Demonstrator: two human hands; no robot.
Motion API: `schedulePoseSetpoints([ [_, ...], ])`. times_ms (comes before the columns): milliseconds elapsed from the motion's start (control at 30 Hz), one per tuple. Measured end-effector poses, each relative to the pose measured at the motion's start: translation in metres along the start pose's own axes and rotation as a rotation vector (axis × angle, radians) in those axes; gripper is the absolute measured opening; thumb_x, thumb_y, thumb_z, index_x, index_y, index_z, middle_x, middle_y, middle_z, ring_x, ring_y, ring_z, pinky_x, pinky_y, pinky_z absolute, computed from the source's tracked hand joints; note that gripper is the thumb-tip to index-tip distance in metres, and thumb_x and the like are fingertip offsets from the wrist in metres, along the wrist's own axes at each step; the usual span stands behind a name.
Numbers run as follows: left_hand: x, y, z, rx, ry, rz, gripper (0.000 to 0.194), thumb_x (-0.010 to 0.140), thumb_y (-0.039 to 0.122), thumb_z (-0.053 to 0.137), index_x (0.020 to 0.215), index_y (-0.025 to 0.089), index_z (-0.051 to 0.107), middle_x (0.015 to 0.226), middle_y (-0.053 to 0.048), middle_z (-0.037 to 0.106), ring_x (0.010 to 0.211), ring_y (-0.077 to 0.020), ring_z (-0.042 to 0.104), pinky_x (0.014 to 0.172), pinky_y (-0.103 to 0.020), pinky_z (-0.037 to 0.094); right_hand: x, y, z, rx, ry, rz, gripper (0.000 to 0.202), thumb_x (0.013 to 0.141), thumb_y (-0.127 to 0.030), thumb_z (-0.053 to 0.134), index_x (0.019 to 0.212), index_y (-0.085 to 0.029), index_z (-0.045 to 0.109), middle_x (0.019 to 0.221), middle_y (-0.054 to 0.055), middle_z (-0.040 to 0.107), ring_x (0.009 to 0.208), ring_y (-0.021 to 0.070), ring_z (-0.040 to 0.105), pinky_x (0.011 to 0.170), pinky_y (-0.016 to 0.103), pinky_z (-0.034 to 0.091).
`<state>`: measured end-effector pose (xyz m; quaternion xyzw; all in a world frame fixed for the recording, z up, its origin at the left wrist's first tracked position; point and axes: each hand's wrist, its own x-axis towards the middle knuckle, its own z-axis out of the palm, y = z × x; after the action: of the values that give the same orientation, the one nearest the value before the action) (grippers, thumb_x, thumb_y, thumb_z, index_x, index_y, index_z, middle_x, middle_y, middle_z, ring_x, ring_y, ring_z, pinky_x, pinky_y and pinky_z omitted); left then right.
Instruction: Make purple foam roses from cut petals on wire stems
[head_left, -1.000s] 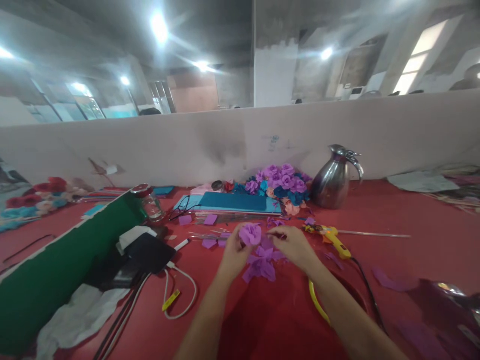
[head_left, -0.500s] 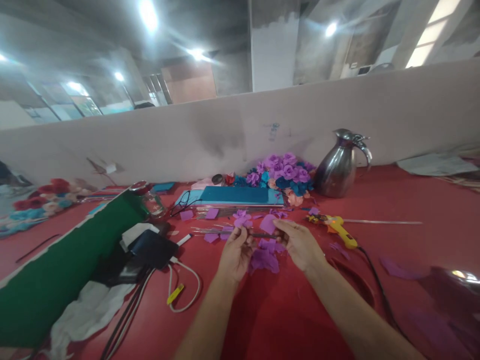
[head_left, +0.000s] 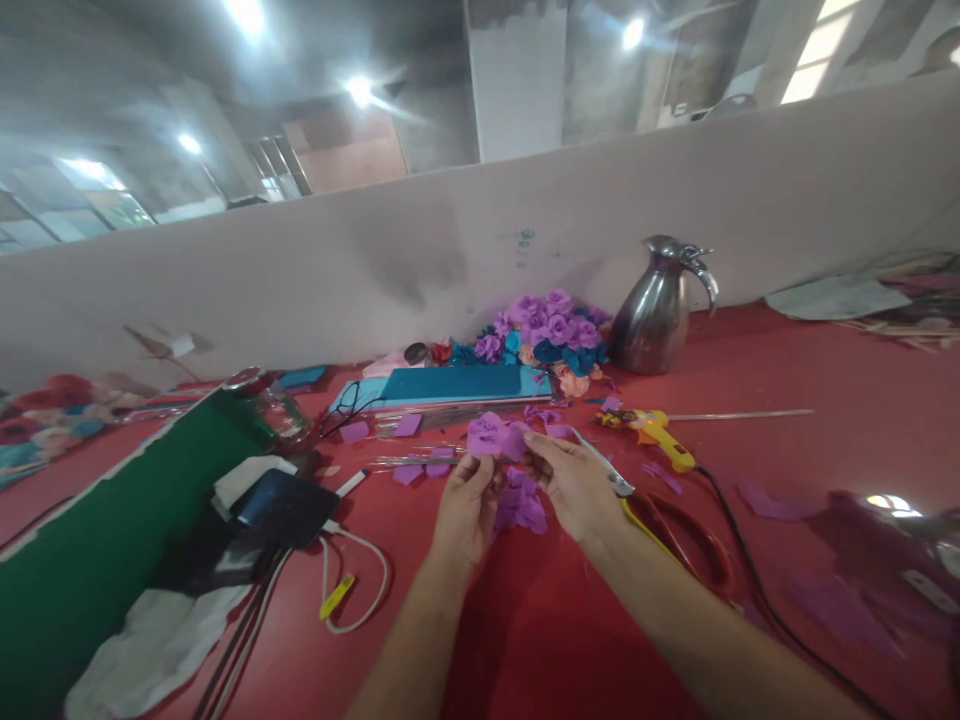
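Note:
My left hand [head_left: 466, 505] is closed, its thumb and fingers pinching the base of a purple paper flower [head_left: 486, 436]. My right hand [head_left: 574, 485] pinches a purple paper petal [head_left: 514, 442] against the flower's right side. Whether a stem runs between the hands is hard to make out. Below the fingers, more purple paper pieces [head_left: 520, 503] lie on the red table [head_left: 525, 640]. Scissors [head_left: 637, 510] with red and yellow handles lie partly behind my right hand and forearm.
To the right lies a yellow glue gun [head_left: 670, 443] with a black cord. A steel jug [head_left: 652, 315] stands behind it. Finished paper flowers [head_left: 551, 325] are heaped by the wall. On the left are a green panel [head_left: 127, 530], a dark box-like object [head_left: 289, 508] and a white cable [head_left: 379, 590].
The petal in my right hand has moved left and now meets the flower in my left hand. The view has shifted slightly, and the scissors show more clearly.

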<state>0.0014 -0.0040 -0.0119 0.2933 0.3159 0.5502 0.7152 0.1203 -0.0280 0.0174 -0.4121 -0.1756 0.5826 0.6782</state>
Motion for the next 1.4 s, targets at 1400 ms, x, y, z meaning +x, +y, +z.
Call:
schedulePoseSetpoints([
  [1400, 0.002, -0.008, -0.001, -0.133, -0.134, -0.013, 0.023, 0.063, 0.01, 0.078, 0.081, 0.016, 0.067, 0.073, 0.0, 0.065, 0.066, -0.0088, 0.059, 0.065, -0.02, 0.048, -0.015, 0.004, 0.012, 0.024, -0.138, -0.076, 0.022, 0.058, -0.035, 0.081, 0.068, -0.017, 0.075, 0.06, 0.0, 0.066, 0.054, 0.01, 0.053, 0.056, 0.024, 0.043],
])
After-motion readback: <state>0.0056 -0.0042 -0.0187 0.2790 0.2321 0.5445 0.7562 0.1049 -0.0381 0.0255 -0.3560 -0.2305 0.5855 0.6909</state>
